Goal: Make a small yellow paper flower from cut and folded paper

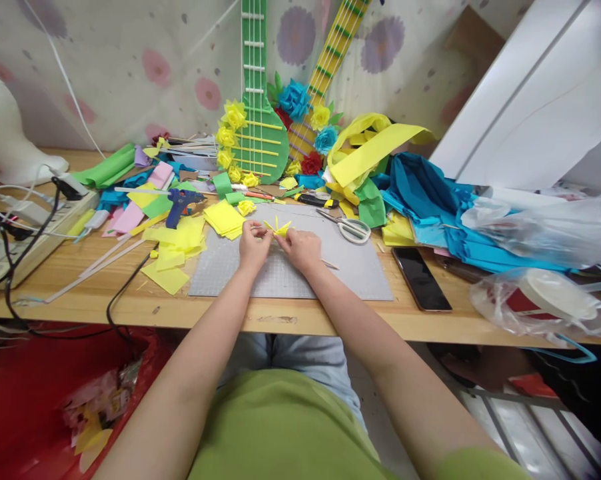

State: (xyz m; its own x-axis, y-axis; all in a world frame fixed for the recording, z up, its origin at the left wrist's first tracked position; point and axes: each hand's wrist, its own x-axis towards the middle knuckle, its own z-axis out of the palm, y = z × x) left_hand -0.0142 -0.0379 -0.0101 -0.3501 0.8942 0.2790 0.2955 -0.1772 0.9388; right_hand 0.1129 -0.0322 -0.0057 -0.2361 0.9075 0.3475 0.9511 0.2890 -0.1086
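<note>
Both hands meet over a grey cutting mat [360, 270] on a wooden table [105, 293]. My left hand [253, 245] and my right hand [300, 249] are closed in pinches on a small yellow paper piece [277, 227] with pointed, petal-like tips, held just above the mat. Scissors [348, 227] lie on the mat to the right of my right hand. A stack of yellow paper squares [224, 219] sits left of my left hand.
A blue glue gun [180, 203], a power strip [28, 233] with cables, loose coloured paper, a phone [420, 278], blue crepe paper [430, 207] and plastic bags [545, 300] crowd the table. Two paper guitars [260, 127] with flowers lean at the back. A red bin [40, 393] stands lower left.
</note>
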